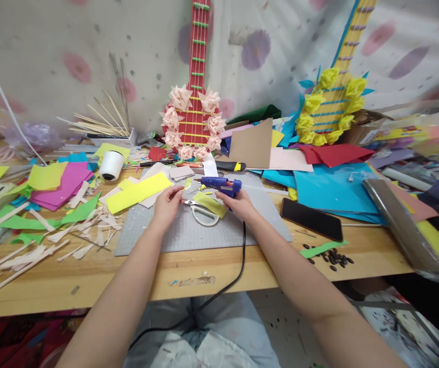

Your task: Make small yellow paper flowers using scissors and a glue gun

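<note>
Glue gun [221, 184], blue, clasped in the right hand [240, 203] with fingers wrapped round the grip, above the middle of a wooden table [265, 281]; any marking on the barrel too small to read.

Remaining items in descending size. On the table, note the gray cutting mat [150, 240], printed with a fine grid, any figures too faint to make out. Behind it, see a red guitar-shaped piece [194, 125] ringed with pale pink paper flowers [172, 117] and, to the right, a yellow guitar-shaped piece [328, 110] trimmed with yellow flowers [313, 102]. At far right, observe a clear plastic packet [414, 130] with colored print, too blurred to read, and, nearer, blue sheets [334, 189]. Left of the gun, find a yellow strip [140, 191] partly over the mat; just right of the mat, a black phone [311, 219], dark and unlettered on the visible face.

Left hand [167, 204] with fingertips drawn close, just beside the scissors [206, 217]; cannot tell whether pinched on something. Smallest, near the phone: dark oval beads [336, 258], loosely scattered.
</note>
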Motion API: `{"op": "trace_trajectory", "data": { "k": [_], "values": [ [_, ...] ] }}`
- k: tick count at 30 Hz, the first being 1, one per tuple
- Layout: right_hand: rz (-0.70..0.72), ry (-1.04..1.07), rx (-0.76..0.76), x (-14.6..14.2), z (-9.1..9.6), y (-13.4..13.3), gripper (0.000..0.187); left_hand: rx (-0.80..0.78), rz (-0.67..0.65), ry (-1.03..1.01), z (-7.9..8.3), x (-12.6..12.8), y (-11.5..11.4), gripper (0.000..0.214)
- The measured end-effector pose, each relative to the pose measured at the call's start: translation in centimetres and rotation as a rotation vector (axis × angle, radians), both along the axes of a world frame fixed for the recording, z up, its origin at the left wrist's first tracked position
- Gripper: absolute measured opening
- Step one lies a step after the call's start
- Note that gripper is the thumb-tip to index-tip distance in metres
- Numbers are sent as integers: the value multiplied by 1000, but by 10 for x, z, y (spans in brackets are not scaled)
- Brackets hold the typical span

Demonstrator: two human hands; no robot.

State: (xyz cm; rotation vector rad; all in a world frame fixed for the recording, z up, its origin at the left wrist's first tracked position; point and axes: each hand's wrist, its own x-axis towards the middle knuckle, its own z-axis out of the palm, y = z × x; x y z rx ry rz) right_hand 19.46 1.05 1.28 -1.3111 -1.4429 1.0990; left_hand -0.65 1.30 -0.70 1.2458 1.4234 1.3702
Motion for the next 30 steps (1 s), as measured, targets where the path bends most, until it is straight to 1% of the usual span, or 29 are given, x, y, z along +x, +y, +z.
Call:
{"op": "trace_trajectory", "data": {
  "k": [4,6,10,15,20,25,30],
  "values": [
    [-44,9,5,2,-1,-1,43,39,-11,206,-1,1,0,15],
    [-31,20,16,3,-2,-1,42,44,-33,236,-2,3,-1,13],
    [28,5,56,4,-9,1,41,14,-41,193,-4,7,-2,12],
    [83,-63,90,5,-18,3,40,-13,-28,194,-4,10,-2,11],
    [91,-120,92,5,-17,1,40,-30,4,170,-5,9,0,12],
    [67,-241,91,3,-17,0,40,-59,25,126,-7,10,1,12],
    [75,-267,87,-4,-16,-2,42,-81,37,62,-10,10,3,13]
  ]
}}
